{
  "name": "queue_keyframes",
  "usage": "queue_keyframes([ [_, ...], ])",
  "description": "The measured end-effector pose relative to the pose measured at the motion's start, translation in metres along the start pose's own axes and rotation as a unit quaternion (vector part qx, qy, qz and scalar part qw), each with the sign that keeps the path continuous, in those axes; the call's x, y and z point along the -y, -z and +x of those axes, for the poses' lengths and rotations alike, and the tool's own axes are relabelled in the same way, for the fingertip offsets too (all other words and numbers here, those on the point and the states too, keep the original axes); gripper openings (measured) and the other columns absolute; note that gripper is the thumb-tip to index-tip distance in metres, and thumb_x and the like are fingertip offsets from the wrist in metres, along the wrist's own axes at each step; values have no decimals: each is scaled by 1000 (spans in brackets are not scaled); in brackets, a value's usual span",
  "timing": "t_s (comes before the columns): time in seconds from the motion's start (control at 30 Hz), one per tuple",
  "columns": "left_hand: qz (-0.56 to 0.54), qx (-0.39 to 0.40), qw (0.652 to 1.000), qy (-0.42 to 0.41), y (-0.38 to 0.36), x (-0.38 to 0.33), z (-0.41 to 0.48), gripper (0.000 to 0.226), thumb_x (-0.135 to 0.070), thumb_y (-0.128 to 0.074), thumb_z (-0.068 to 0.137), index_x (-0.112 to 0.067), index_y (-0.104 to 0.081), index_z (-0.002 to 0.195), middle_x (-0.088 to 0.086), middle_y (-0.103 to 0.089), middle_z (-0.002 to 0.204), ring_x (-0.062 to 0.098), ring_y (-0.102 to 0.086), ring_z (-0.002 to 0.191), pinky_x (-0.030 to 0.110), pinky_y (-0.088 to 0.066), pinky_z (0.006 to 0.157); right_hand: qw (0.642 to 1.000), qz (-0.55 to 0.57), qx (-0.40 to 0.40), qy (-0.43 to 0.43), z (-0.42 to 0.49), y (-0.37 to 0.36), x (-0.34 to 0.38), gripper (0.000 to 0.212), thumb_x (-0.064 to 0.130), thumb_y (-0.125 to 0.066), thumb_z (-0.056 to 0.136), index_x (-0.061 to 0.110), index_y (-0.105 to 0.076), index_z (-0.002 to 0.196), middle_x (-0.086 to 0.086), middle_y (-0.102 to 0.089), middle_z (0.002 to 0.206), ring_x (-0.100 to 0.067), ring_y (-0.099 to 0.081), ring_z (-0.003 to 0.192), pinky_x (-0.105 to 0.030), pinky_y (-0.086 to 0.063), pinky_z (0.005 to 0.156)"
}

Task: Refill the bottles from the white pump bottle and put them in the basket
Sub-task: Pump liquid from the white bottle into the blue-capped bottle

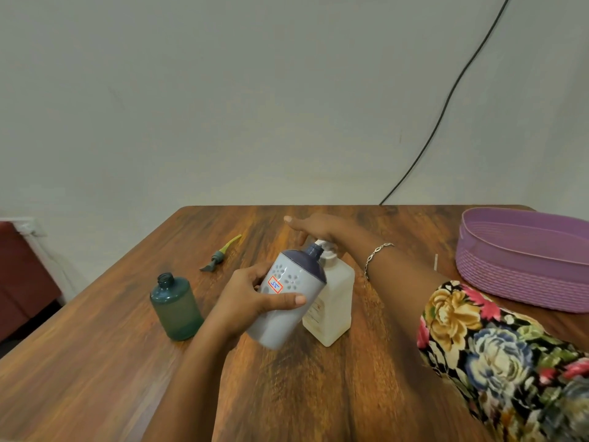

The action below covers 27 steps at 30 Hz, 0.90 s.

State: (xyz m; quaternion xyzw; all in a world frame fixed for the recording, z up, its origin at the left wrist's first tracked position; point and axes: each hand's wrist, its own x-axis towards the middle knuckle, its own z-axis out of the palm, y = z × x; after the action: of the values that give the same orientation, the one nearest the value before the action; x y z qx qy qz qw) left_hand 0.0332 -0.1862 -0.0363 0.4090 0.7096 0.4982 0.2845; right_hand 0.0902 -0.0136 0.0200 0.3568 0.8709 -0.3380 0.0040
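The left hand (245, 301) grips a grey bottle (302, 272) with a dark top, fingers and thumb curled round its body; the bottle is lifted off the table (318, 393) and tilted, its open neck touching or just beside the spout of the white pump bottle (331, 301); the right hand (314, 229) lies on the pump head with fingers straight and spread. The pump bottle stands mid-table; a green bottle (176, 309), uncapped, stands to its left; a loose pump top (220, 255) lies behind that; the purple basket (516, 266) sits well apart at the right edge.
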Motion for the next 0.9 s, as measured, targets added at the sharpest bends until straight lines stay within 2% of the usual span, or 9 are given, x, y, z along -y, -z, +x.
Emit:
queue_keyframes([
  [0.07, -7, 1, 1000, -3, -1, -2, 1, 44, -29, -82, 58, -15, -68, 97, 1, -72, 86, 12, -69, 75, 22, -52, 61, 999, 43, 13, -5, -3, 6, -1, 72, 61, -31, 93, 1, -54, 126, -19, -49, 134, -28, -54, 103, -34, -48, 70],
  [0.2, -3, 8, 1000, -15, 0, -2, -1, 47, -30, -86, 60, -15, -66, 101, 1, -72, 90, 12, -69, 78, 22, -53, 62, 996, 78, 29, -17, -6, 8, -1, 74, 64, -32, 91, 2, -55, 125, -19, -51, 131, -18, -53, 75, -32, -49, 69],
  [0.33, -14, -2, 1000, -24, 2, -4, 0, 61, -39, -89, 49, -16, -67, 101, 1, -72, 90, 14, -69, 79, 24, -55, 64, 1000, 8, 12, 8, -6, 4, 3, 67, 57, -29, 96, 5, -47, 134, -16, -45, 139, -29, -52, 109, -27, -38, 56],
  [0.47, -26, -4, 999, -25, -3, 3, 2, 63, -41, -84, 46, -19, -67, 103, -1, -72, 90, 13, -69, 79, 22, -55, 64, 999, -50, -8, 4, 0, -4, 2, 69, 59, -29, 94, 5, -52, 130, -19, -53, 127, -21, -50, 68, -27, -37, 50],
  [0.5, -30, -5, 999, -27, -3, 4, 1, 66, -45, -82, 43, -20, -66, 102, -2, -72, 90, 12, -69, 79, 21, -54, 63, 999, -49, -11, 7, 1, -4, 1, 69, 60, -29, 94, 5, -54, 129, -18, -53, 127, -22, -52, 72, -27, -39, 51],
  [0.57, -35, -7, 999, -26, -5, 6, 0, 72, -50, -78, 39, -21, -65, 104, -1, -71, 92, 11, -68, 81, 20, -54, 64, 1000, -24, 6, 4, 0, 0, 1, 72, 61, -29, 93, 3, -57, 125, -15, -51, 131, -29, -56, 98, -29, -41, 59],
  [0.67, -43, -8, 999, -33, -9, 6, -1, 76, -51, -77, 37, -27, -61, 107, 0, -69, 99, 11, -67, 85, 22, -55, 67, 999, 2, 39, -7, 3, 8, 4, 76, 62, -24, 93, 1, -57, 123, -11, -47, 130, -30, -47, 119, -28, -41, 57],
  [0.8, -65, -20, 997, -27, -12, 4, -2, 71, -42, -86, 40, -28, -60, 105, -2, -69, 94, 9, -68, 80, 18, -52, 61, 997, 43, 64, -30, 7, 12, 5, 80, 68, -27, 89, 1, -60, 119, -11, -45, 135, -33, -44, 120, -40, -44, 75],
  [0.9, -66, -26, 997, -21, -12, 4, -3, 60, -34, -88, 52, -24, -61, 105, 0, -69, 94, 10, -68, 79, 18, -52, 60, 996, 43, 56, -45, 2, 13, 7, 75, 69, -29, 88, 5, -60, 110, -16, -44, 136, -33, -48, 102, -38, -45, 60],
])
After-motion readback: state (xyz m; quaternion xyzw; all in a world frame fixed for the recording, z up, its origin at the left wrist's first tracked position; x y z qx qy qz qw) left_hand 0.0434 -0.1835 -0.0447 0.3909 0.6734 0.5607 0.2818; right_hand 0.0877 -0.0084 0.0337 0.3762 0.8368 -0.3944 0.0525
